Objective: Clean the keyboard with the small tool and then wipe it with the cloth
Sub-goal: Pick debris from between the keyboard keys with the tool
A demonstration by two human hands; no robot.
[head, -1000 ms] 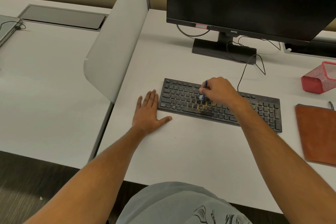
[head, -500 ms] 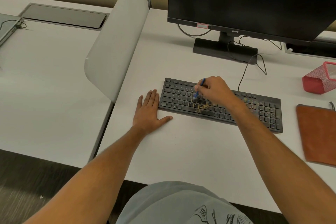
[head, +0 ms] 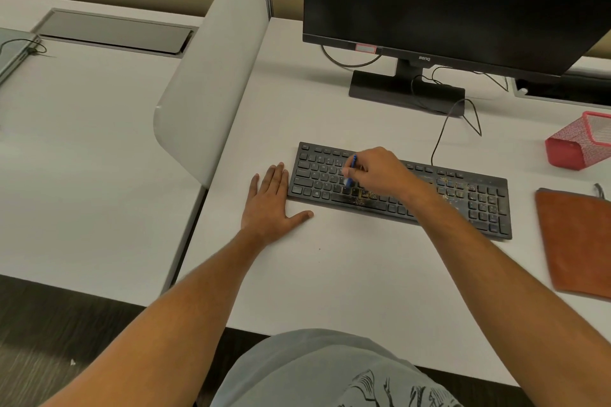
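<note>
- The white desk [head: 347, 274] has its near edge running from 7 o'clock to 4 o'clock of the view, just above the person's grey shirt [head: 314, 370].
- A grey divider panel [head: 211, 86] stands along the left edge of the desk, at 10 o'clock from the keyboard [head: 469, 198]; a second desk surface [head: 82, 158] lies beyond it.
- Between the keyboard's front edge and the near desk edge there is a wide band of bare desk, crossed only by the two forearms.
- The black keyboard lies at the middle of the desk, slightly turned, its right end nearer to the person. Yellowish crumbs sit on the keys near the space bar and at the right part.
- The left hand [head: 269, 205] lies flat on the desk with straight fingers, at 9 o'clock of the keyboard; its fingertips are just beside the left edge of the keyboard and the thumb points along the front edge.
- The right hand [head: 380, 172] is over the left half of the keyboard and pinches the small blue tool [head: 352, 166], whose lower tip touches the keys.
- The brown cloth [head: 578, 241] lies at 3 o'clock, just beside the right end of the keyboard, well apart from both hands.
- A red mesh basket [head: 575, 145] is at 2 o'clock, and the dark monitor [head: 446, 0] stands at 12 o'clock with its cable [head: 443, 129] coming to the keyboard.
</note>
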